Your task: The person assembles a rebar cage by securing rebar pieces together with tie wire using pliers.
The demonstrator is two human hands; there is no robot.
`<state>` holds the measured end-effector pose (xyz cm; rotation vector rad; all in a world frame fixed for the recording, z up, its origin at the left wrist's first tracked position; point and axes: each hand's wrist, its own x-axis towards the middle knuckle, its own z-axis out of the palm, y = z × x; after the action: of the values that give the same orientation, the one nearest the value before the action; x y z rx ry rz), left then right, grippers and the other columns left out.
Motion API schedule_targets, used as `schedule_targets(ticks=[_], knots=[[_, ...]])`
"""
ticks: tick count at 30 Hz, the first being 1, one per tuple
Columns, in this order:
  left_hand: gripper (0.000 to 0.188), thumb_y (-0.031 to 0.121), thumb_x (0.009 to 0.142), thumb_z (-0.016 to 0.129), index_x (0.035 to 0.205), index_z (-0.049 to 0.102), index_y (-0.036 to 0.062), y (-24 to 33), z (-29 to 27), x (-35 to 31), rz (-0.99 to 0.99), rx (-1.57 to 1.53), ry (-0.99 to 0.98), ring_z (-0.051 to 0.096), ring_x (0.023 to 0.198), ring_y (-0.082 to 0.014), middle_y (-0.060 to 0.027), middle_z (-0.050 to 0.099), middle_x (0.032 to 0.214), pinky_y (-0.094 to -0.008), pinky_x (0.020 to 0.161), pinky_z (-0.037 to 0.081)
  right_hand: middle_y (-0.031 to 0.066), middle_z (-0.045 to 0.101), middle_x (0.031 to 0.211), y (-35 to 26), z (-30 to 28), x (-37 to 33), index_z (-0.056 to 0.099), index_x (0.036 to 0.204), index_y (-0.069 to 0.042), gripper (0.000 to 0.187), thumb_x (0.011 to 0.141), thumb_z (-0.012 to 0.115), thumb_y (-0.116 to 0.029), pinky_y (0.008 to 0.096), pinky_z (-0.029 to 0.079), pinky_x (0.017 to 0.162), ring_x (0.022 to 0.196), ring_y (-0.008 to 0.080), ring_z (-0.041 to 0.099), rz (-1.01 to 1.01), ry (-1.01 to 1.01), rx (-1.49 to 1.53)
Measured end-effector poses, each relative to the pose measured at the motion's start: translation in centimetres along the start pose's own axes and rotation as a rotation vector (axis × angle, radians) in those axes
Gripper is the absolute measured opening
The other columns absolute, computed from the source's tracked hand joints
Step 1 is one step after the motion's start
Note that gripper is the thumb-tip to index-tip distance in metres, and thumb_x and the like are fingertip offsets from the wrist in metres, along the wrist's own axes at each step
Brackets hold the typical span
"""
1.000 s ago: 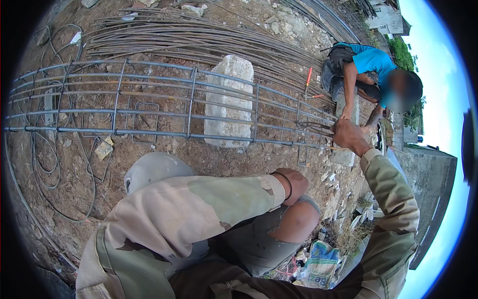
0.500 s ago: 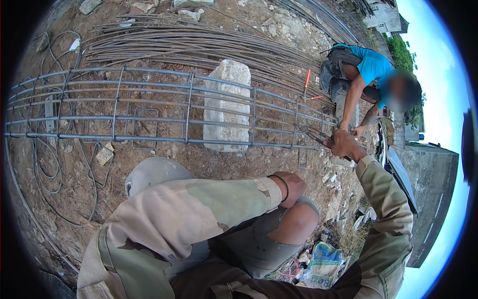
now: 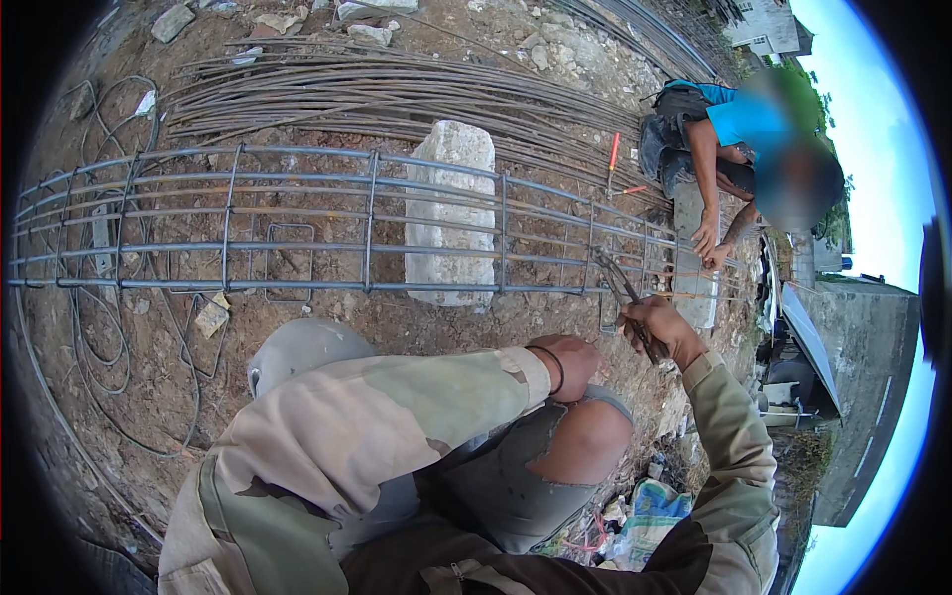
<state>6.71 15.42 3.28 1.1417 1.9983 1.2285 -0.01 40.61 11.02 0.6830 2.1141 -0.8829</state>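
Observation:
My right hand (image 3: 669, 328) is closed around the handles of steel pincers (image 3: 609, 268). Their handles are spread somewhat, and the jaws point up and left, at the lower bars of a long rebar cage (image 3: 367, 287). Square stirrups ring the cage, which rests across a pale concrete block (image 3: 448, 269). Lower down, my left hand (image 3: 567, 365), with a dark band at the wrist, sits by my bent knee; its fingers are hidden from sight.
A co-worker in a blue shirt (image 3: 739, 121) crouches at the cage's right end, both hands near the bars. Loose rebar (image 3: 397, 94) lies beyond the cage, with a red-handled tool (image 3: 614, 151) beside it. Coiled wire (image 3: 193, 397) is on the dirt at left.
My right hand has drawn back toward me and slightly left with the pincers, whose handles look wider apart. The co-worker's head and hands have shifted. My left hand has barely moved.

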Motion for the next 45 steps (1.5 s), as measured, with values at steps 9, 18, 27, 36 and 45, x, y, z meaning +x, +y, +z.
schedule_targets(ticks=[9,18,27,36,45], knots=[[0.024,0.017,0.084,0.064,0.096,0.076,0.0018,-2.0,0.5,2.0,-0.348,-0.382,0.276,0.071,0.101,-0.0386,-0.0233,0.073,0.103,-0.0447,0.090,0.055,0.0135,0.068,0.069,6.4,7.0,1.9,0.067,0.090,0.005,0.028,0.102,0.063,-0.020,0.0364,0.052,0.045,0.051,0.0239,0.065,-0.144,0.173,0.254],[0.031,0.026,0.085,0.071,0.106,0.078,0.0049,-3.3,0.5,2.2,-0.278,-0.283,0.227,0.072,0.101,-0.0340,-0.0199,0.075,0.105,-0.0407,0.089,0.055,0.0194,0.075,0.080,3.0,-0.9,1.7,0.065,0.093,0.007,0.034,0.103,0.063,-0.025,0.0375,0.059,0.052,0.062,0.0264,0.074,-0.076,0.107,-0.199],[0.028,0.018,0.088,0.070,0.108,0.076,-0.0006,-6.5,1.6,5.1,-0.391,-0.541,0.292,0.072,0.091,-0.0172,-0.0132,0.076,0.097,-0.0329,0.076,0.056,0.0188,0.073,0.079,-0.6,-3.7,1.0,0.063,0.096,0.008,0.037,0.104,0.062,-0.028,0.0377,0.063,0.057,0.067,0.0275,0.075,-0.050,-0.030,-0.399],[0.028,0.007,0.091,0.063,0.117,0.070,-0.0007,-9.1,6.1,11.4,-0.403,-1.100,0.664,0.071,0.091,-0.0197,-0.0093,0.073,0.102,-0.0309,0.078,0.056,0.0180,0.075,0.083,-0.8,-3.1,1.2,0.063,0.102,0.005,0.037,0.104,0.061,-0.032,0.0380,0.061,0.055,0.071,0.0278,0.076,-0.053,-0.108,-0.439],[0.023,0.013,0.087,0.064,0.104,0.074,0.0025,-3.7,9.0,4.6,-0.385,-0.288,0.149,0.073,0.092,-0.0305,-0.0164,0.076,0.096,-0.0388,0.083,0.056,0.0152,0.073,0.082,23.7,8.1,4.8,0.067,0.119,0.001,0.033,0.100,0.067,-0.026,0.0369,0.058,0.064,0.070,0.0291,0.072,-0.347,-0.004,0.395]])
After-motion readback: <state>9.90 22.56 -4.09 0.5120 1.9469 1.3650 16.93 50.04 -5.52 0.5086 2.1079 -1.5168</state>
